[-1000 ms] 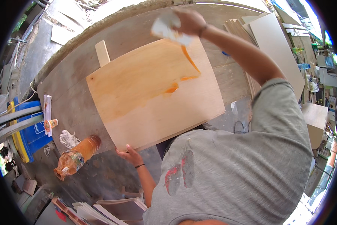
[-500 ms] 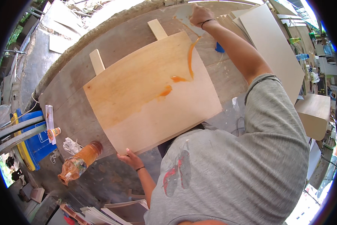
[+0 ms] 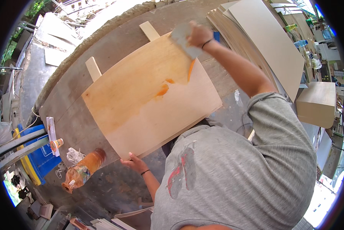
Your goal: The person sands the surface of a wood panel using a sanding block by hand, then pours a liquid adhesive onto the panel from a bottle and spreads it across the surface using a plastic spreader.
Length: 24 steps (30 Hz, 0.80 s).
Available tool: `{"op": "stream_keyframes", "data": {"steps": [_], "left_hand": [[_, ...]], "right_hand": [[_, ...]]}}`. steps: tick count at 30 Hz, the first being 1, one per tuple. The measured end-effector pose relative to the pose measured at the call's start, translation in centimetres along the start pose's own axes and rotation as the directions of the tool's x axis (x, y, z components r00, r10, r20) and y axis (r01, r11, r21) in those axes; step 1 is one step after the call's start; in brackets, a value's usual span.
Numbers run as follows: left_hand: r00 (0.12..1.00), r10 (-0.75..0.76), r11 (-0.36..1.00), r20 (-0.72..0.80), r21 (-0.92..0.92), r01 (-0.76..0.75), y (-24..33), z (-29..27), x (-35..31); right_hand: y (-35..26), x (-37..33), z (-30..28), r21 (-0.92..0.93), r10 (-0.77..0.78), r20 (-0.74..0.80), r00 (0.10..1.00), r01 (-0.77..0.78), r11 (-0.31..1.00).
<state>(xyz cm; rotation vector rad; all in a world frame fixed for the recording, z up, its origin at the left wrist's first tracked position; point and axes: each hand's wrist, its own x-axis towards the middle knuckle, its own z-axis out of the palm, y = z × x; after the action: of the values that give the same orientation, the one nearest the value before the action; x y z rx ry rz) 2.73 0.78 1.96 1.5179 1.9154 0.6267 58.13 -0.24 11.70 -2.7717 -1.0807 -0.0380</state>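
A pale wooden panel (image 3: 160,119) lies across the work surface. Its far part is wet and yellowish; the near part looks dry. Orange liquid (image 3: 163,90) sits in small puddles near the middle, and a streak of it runs down at the far right. My right hand (image 3: 200,35) grips a flat grey spreader (image 3: 182,39), whose blade is over the panel's far right corner beside that streak. At the near left corner my left hand (image 3: 135,164) holds the panel's edge, thumb on top; the fingers underneath are hidden.
Two wooden strips (image 3: 149,31) (image 3: 93,69) stick out under the panel's far edge. A plastic bottle of orange liquid (image 3: 88,165) is at the near left, by a small cup (image 3: 56,144) and a blue bin (image 3: 38,153). Stacked boards (image 3: 267,42) occupy the right side.
My right hand has brought the spreader left and nearer, from beyond the panel's far edge onto its far right corner. The orange streak is shorter. My left hand keeps its hold.
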Motion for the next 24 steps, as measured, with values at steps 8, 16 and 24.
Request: {"op": "stream_keyframes", "data": {"steps": [8, 16, 24], "left_hand": [[0.994, 0.103, 0.994, -0.044, -0.028, -0.105, -0.1, -0.3, 0.0], [0.989, 0.140, 0.990, -0.046, 0.016, -0.139, -1.2, -0.4, 0.2], [0.990, 0.138, 0.988, -0.027, -0.066, -0.139, -1.6, -0.2, 0.6]], "right_hand": [[0.1, -2.2, -3.4, 0.607, -0.022, 0.161, 0.987, -0.082, 0.790], [0.9, -9.4, 2.4, 0.466, 0.054, 0.404, 0.913, -0.256, 0.847], [1.7, -8.4, -9.5, 0.733, -0.153, 0.095, 0.984, 0.035, 0.679]]}}
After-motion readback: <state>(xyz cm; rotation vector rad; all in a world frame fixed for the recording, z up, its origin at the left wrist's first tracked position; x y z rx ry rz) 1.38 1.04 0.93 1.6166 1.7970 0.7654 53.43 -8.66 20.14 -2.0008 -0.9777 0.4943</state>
